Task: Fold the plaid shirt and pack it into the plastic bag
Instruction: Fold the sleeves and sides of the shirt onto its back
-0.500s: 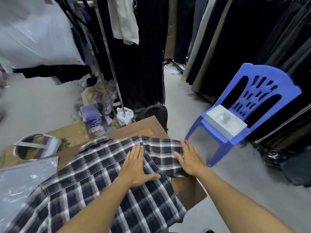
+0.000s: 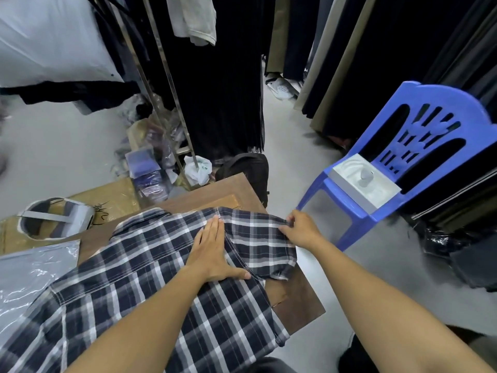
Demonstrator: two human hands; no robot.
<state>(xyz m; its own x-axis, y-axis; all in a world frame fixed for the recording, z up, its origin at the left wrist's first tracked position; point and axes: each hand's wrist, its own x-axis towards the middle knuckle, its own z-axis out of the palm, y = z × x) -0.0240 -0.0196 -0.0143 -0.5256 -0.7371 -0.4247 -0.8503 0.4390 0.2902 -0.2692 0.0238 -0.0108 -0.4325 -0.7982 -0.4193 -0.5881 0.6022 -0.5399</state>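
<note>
The dark blue and white plaid shirt lies spread across a small brown wooden table, collar toward the far left. My left hand presses flat on the shirt near the shoulder seam, fingers together and pointing away. My right hand pinches the edge of the short sleeve at the table's right side, the sleeve stretched out between both hands. The clear plastic bag lies flat at the left, partly under the shirt.
A blue plastic chair with a white box on its seat stands to the right. Dark hanging clothes fill the racks behind. A black bag, plastic packets and flattened cardboard with a tape dispenser sit on the grey floor.
My right hand went from lying flat on the folded sleeve to pinching its edge and pulling it outward to the right. My left hand stayed pressed on the shirt.
</note>
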